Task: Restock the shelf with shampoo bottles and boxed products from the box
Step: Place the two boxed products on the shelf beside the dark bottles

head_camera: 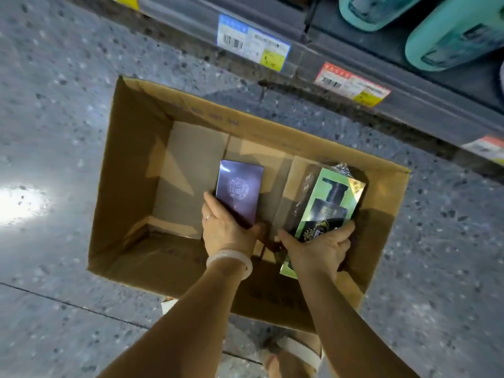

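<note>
An open cardboard box (128,165) stands on the floor below me. Inside it, my left hand (226,227) grips the near end of a purple boxed product (240,190), thumb at its lower right corner. My right hand (319,248) grips the near end of a green boxed product (327,205) printed with a dark bottle. A darker wrapped package (301,192) lies beside and partly under the green one. More of the green pack shows below my right wrist. The rest of the box bottom is bare cardboard.
The shelf edge (341,85) runs diagonally across the top right with price labels (253,42) on its rail. Teal bottles (452,34) lie on the shelf. The speckled grey floor (54,105) surrounds the box. My sandalled foot (294,353) stands by the box's near side.
</note>
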Demonstrator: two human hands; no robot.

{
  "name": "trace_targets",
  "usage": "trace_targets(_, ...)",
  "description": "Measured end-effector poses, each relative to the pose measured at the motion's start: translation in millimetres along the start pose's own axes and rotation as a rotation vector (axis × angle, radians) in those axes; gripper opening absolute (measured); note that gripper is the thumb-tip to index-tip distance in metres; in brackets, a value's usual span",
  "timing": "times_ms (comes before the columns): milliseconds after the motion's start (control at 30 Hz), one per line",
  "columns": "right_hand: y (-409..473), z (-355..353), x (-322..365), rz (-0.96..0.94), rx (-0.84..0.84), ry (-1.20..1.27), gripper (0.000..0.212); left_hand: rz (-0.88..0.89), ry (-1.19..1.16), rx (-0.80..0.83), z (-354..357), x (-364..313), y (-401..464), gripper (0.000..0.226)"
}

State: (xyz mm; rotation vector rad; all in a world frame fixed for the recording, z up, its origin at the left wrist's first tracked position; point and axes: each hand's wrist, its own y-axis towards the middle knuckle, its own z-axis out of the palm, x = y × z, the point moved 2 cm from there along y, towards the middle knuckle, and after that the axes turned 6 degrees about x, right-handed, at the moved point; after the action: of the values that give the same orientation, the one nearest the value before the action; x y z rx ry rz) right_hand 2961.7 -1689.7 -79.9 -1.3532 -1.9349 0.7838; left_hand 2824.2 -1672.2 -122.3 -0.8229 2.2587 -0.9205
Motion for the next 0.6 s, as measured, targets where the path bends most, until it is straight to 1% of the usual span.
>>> trace_targets(67, 0, -3, 2, 0.008, -0.004, 0.002, 0.125, -0.016, 0.027, 0.015, -3, -2, 2, 0.113)
trace_targets(167, -6, -17, 5, -0.01, -0.008, 0.065, 0.117, -0.035, -0.013, 0.014, -19, -12, -5, 0.095)
trace_targets(300, -46, -54, 18, -0.121, 0.0, 0.097, 0.112, 0.056, -0.075, -0.025, -69, -31, -45, 0.083)
trace_targets(400, -98, -96, 36, -0.167, 0.024, 0.139, 0.105, 0.082, -0.041, -0.051, -120, -53, -93, 0.084)
trace_targets(467, -137, -132, 50, -0.218, 0.016, 0.185, 0.099, 0.113, -0.031, -0.084, -156, -73, -132, 0.091)
trace_targets(533, -178, -170, 62, -0.273, 0.018, 0.221, 0.1, 0.151, -0.041, -0.118, -190, -93, -178, 0.098)
trace_targets(600, -216, -213, 72, -0.335, 0.008, 0.267, 0.103, 0.196, -0.1, -0.127, -222, -115, -226, 0.1)
